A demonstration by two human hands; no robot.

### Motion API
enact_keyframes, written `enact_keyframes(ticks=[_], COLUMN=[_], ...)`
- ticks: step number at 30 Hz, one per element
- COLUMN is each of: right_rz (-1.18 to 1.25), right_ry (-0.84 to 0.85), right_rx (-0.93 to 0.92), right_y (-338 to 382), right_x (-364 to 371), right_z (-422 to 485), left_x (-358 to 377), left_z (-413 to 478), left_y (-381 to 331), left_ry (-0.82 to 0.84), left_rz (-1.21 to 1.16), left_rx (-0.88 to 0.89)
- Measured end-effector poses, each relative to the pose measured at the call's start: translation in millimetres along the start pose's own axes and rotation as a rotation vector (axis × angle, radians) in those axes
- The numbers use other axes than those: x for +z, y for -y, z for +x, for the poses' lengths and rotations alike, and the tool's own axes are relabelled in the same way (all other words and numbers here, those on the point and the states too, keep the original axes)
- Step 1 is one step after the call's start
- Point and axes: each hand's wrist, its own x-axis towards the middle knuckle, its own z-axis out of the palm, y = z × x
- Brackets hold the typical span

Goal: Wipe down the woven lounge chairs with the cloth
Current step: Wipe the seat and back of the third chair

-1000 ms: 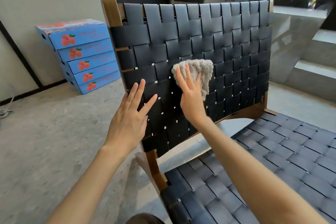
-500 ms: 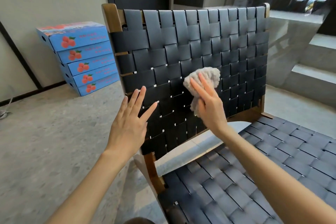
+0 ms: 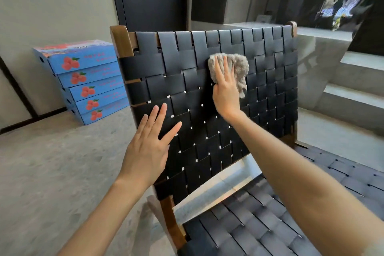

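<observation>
The chair (image 3: 187, 81) faces the person, its back near upright and widest from left to right. The right hand (image 3: 225, 91), fingers straight and pointing up, presses the bunched cloth (image 3: 239, 66) on the upper middle weave. The cloth hangs lengthwise downward. The left hand (image 3: 149, 147) is spread flat at the lower left. Closed boxes (image 3: 87, 81) are stacked by the wall (image 3: 52, 6). The cloth is higher on the back than half a second ago.

Right hand (image 3: 225, 91) presses cloth (image 3: 234, 68) on chair backrest (image 3: 187, 89).
</observation>
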Motion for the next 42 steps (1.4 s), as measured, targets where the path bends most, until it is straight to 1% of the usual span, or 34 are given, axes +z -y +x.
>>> enact_keyframes(ticks=[4, 6, 7, 10, 12, 13, 15, 16, 18, 21, 24, 29, 32, 34, 37, 39, 42], right_rz=[-0.019, -0.035, -0.039, -0.005, -0.004, 0.0, 0.038, 0.06, 0.076, 0.048, 0.039, 0.037, 0.053, 0.081, 0.118, 0.133, 0.115], right_ry=[0.135, 0.185, 0.176, 0.08, 0.004, -0.004, 0.049, 0.075, 0.041, 0.006, 0.072, 0.215, 0.275, 0.294, 0.161, 0.084, 0.061], right_rx=[0.065, 0.09, 0.066, -0.092, -0.127, -0.096, 0.012, 0.053, 0.054, 0.007, 0.013, 0.226, 0.344, 0.39, 0.398, 0.333, 0.205], right_y=[-26.8, -34.0, -33.9, -16.7, 1.5, 10.9, 20.1, 21.6, 21.5, 5.7, -25.5, -68.4, -67.6, -60.3, -41.6, -23.5, -2.7], right_x=[-3.6, -18.1, -28.0, -52.3, -58.9, -59.1, -48.6, -39.5, -18.7, -3.0, 1.3, 17.9, 18.9, 8.9, -17.0, -34.0, -43.9], right_z=[-82.1, -91.2, -85.0, -44.1, 1.7, 26.7, 67.7, 77.4, 72.8, 27.9, -37.9, -171.9, -200.0, -196.3, -156.7, -109.0, -28.4], left_x=[2.3, 2.5, 2.6, 2.1, 1.3, 1.8, 2.9, 3.1, 3.0, 2.6, 3.5, 8.0, 10.2, 11.1, 11.5, 11.4, 11.9], left_z=[3.9, 8.0, 9.9, 13.3, 15.6, 16.4, 16.8, 16.6, 16.1, 13.4, 13.3, 14.7, 18.5, 19.7, 21.3, 25.8, 33.9], left_y=[-1.3, -2.4, -3.0, -4.6, -6.0, -6.5, -5.6, -5.0, -3.5, -3.8, -3.6, -9.3, -14.2, -15.2, -14.6, -15.2, -16.6], left_ry=[-0.01, -0.009, -0.007, -0.005, -0.008, -0.012, -0.019, -0.025, -0.032, -0.041, -0.051, -0.047, -0.035, -0.03, -0.038, -0.06, -0.099], left_rz=[-0.001, -0.018, -0.023, -0.032, -0.047, -0.051, -0.052, -0.053, -0.049, -0.038, -0.031, -0.04, -0.043, -0.052, -0.084, -0.107, -0.13], left_rx=[0.012, 0.022, 0.025, -0.001, -0.017, -0.017, -0.01, -0.007, -0.004, -0.001, 0.021, 0.034, 0.029, 0.031, 0.039, 0.049, 0.054])
